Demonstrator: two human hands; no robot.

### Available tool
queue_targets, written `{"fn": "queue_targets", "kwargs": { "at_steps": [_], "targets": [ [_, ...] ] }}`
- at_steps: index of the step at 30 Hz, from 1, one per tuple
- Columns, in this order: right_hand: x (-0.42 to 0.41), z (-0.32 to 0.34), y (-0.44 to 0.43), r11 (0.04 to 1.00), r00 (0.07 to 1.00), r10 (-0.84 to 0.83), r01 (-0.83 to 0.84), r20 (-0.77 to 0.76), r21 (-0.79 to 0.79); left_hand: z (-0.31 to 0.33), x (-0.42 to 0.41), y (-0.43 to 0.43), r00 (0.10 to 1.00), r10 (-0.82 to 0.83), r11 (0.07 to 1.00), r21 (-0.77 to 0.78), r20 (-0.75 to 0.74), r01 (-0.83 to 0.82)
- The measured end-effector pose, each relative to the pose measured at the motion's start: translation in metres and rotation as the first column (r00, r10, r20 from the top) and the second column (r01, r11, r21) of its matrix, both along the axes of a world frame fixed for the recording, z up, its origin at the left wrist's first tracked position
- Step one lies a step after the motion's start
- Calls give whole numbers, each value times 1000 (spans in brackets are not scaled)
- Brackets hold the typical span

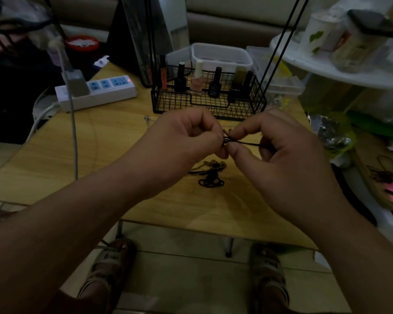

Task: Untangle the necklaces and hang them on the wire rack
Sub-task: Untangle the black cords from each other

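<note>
Hands (225, 143) around black cord (245, 143)

A white power strip (104, 91) lies at the left of the wooden table (55, 155), with a grey adapter (76, 83) plugged into it and a red light lit. Nail polish bottles (196, 83) stand upright farther back, in front of a clear plastic box (221, 54). A white round shelf (327, 66) at the right carries containers.

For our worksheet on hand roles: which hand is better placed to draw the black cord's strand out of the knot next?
Probably the right hand: the black cord trails from the knot across its fingers, while the left hand pinches the knot itself.
</note>
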State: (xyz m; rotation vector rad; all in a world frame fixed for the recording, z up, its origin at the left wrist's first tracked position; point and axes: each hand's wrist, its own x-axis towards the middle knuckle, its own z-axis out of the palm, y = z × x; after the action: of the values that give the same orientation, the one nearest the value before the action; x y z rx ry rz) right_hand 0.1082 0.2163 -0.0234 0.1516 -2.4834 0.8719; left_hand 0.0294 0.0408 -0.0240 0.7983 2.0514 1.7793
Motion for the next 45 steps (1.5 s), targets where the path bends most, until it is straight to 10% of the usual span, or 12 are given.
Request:
{"fn": "queue_targets", "kwargs": {
  "at_steps": [13, 21, 38, 45],
  "targets": [
    [-3, -2, -2, 974, 1000, -28, 25, 9, 226, 2, 1, 0, 999, 16, 998, -60, -50, -19],
    [-2, -6, -1, 975, 991, -60, 84, 117, -204, 1, -2, 0, 998, 63, 996, -69, 24, -61],
    [-1, -2, -4, 998, 990, 14, -4, 143, -68, 2, -1, -1, 994, -36, 996, -82, 103, 44],
    [-5, 0, 0, 911, 975, -8, 99, 222, -401, -7, -6, 3, 987, 26, 997, -80, 158, -14]
  ]
}}
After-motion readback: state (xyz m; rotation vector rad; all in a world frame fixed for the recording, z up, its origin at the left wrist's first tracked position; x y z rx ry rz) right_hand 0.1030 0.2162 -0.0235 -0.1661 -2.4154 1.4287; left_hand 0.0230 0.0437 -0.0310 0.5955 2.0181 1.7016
